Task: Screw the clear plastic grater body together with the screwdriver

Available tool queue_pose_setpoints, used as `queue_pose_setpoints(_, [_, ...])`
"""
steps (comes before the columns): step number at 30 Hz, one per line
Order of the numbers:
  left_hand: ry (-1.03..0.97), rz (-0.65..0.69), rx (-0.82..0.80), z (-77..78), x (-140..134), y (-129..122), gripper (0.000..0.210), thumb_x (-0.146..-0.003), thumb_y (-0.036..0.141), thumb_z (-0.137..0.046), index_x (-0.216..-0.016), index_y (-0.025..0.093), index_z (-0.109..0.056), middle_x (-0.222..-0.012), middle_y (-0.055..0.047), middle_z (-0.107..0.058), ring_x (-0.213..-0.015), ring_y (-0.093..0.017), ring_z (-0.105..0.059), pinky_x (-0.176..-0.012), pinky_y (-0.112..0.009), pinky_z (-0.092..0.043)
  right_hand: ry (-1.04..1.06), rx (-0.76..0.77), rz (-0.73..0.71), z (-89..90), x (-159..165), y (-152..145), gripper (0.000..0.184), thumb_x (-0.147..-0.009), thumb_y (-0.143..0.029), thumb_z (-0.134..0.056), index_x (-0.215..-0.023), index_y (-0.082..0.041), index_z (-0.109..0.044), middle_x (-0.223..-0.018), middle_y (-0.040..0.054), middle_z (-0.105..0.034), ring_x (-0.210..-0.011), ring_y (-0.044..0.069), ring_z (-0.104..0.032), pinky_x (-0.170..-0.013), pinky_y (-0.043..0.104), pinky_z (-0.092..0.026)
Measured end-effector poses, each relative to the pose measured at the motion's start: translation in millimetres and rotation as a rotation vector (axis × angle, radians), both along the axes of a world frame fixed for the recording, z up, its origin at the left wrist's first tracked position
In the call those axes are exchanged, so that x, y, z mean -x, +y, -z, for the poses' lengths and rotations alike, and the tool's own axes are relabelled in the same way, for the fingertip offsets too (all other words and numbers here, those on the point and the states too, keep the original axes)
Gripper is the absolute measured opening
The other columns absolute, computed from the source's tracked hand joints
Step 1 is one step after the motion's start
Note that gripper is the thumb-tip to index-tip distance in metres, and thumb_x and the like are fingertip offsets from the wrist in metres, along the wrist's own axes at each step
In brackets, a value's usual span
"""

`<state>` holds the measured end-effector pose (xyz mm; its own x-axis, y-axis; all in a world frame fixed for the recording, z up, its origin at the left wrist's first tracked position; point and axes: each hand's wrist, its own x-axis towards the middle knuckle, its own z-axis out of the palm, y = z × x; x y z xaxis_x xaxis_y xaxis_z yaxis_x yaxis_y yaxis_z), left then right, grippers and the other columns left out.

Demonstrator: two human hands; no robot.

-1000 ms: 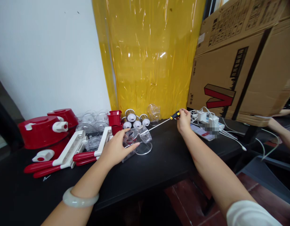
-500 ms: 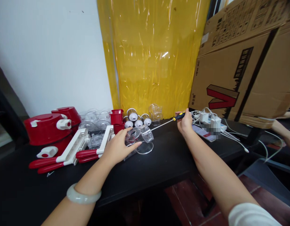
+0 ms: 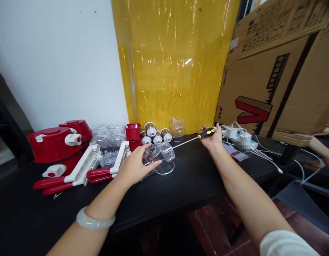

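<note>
Two hands on one job, with a single clear change over the last half second: a roll of the right hand (image 3: 212,141), from fingers curled over the screwdriver (image 3: 203,134) to palm turned upward, leaving the black handle lying bare across the fingers with its yellow patches in full view. Most likely one stage of a twisting stroke, so work on a fastening apparently in progress; direction of the turn impossible to read. Grip on that side loose, more cradling than clenching. No such change on the other side: left hand (image 3: 139,163) in the same place, thumb and fingers spread around the clear plastic part (image 3: 156,151) and holding it steady, just above the black table (image 3: 186,185) or resting on it, hard to say which. Metal shaft sloping down to the collar at the part's right end, tip lost in the glare. As for looks: see-through and glossy, with a round hole on top, a short tube-like collar angled toward the screwdriver, and a wide clear rim (image 3: 166,173) below, joined or separate not discernible. Just behind, a small stack of canisters (image 3: 151,130).
</note>
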<state>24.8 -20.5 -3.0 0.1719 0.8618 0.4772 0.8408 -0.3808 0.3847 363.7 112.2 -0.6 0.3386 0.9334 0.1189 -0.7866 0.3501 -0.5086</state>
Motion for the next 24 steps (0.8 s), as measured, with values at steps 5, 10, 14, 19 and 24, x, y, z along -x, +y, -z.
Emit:
queue_pose_setpoints(5, [-0.01, 0.018, -0.01, 0.5, 0.4, -0.1, 0.079, -0.078, 0.071, -0.065, -0.142, 0.025, -0.051, -0.136, -0.014, -0.063, -0.119, -0.036, -0.063, -0.099, -0.05, -0.05, -0.121, -0.014, 0.145, -0.5, 7.8, 7.0, 0.038, -0.088, -0.056, -0.054, -0.07, -0.023, -0.045, -0.06, -0.0037, -0.052, -0.058, 0.012, -0.056, -0.057, 0.026, -0.05])
queue_pose_setpoints(10, [-0.049, 0.002, 0.01, 1.4, -0.3, 0.9, 0.078, -0.075, 0.072, -0.067, -0.133, 0.024, -0.046, -0.121, -0.013, -0.068, -0.106, -0.034, -0.069, -0.09, -0.048, -0.054, -0.198, 0.044, 0.254, 6.1, 3.1, 13.0, 0.035, -0.087, -0.053, -0.051, -0.069, -0.023, -0.045, -0.055, -0.0059, -0.044, -0.049, 0.011, -0.048, -0.046, 0.022, -0.041])
queue_pose_setpoints(14, [-0.08, -0.022, 0.002, 2.6, -0.7, 1.6, 0.077, -0.073, 0.074, -0.068, -0.122, 0.022, -0.04, -0.117, -0.015, -0.067, -0.104, -0.035, -0.07, -0.088, -0.048, -0.054, -0.26, 0.11, 0.289, 8.5, 1.3, 15.1, 0.033, -0.087, -0.049, -0.055, -0.07, -0.024, -0.041, -0.053, -0.0083, -0.041, -0.045, 0.011, -0.045, -0.041, 0.021, -0.036])
queue_pose_setpoints(19, [-0.062, -0.027, 0.011, 2.0, -1.3, 0.8, 0.073, -0.073, 0.075, -0.066, -0.117, 0.024, -0.039, -0.116, -0.014, -0.067, -0.105, -0.036, -0.069, -0.087, -0.048, -0.054, -0.188, 0.057, 0.41, 5.0, 12.3, 13.3, 0.027, -0.088, -0.039, -0.06, -0.074, -0.024, -0.042, -0.058, -0.0104, -0.048, -0.047, 0.008, -0.048, -0.046, 0.019, -0.043])
queue_pose_setpoints(24, [-0.032, -0.049, 0.016, 0.0, -1.9, -0.7, 0.071, -0.074, 0.076, -0.064, -0.115, 0.023, -0.039, -0.115, -0.015, -0.067, -0.102, -0.037, -0.069, -0.082, -0.047, -0.054, -0.203, 0.005, 0.382, 3.9, 15.0, 11.3, 0.038, -0.083, -0.05, -0.068, -0.075, -0.024, -0.042, -0.059, -0.0105, -0.05, -0.046, 0.008, -0.05, -0.048, 0.021, -0.045])
